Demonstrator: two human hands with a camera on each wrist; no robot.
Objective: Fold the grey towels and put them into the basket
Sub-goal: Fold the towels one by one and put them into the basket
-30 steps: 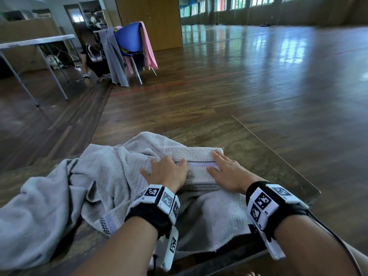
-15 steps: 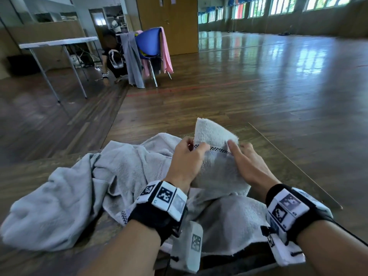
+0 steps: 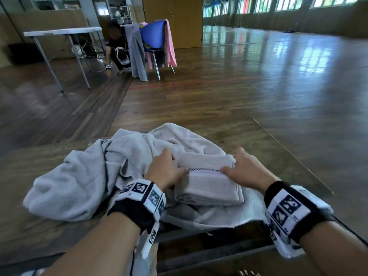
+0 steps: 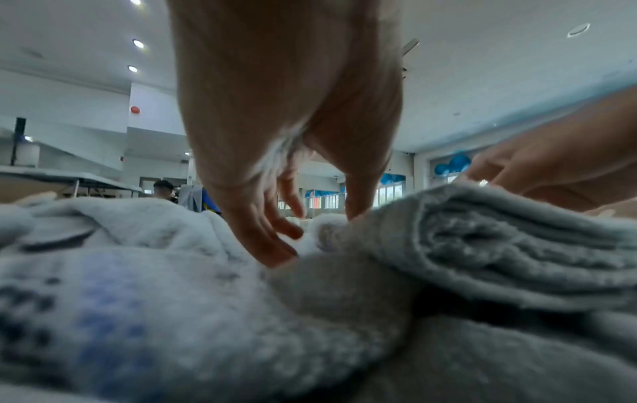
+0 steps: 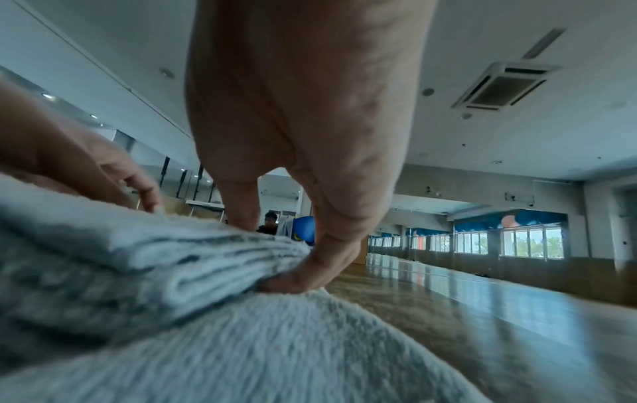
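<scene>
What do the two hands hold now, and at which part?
The folded grey towel: left hand grips its left end, right hand its right end.

Folded towel atop loose towels, between hands; chair far behind.

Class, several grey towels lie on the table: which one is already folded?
The folded towel, a neat rectangle between both hands, lying on a spread towel; the towels to its left are crumpled.
</scene>
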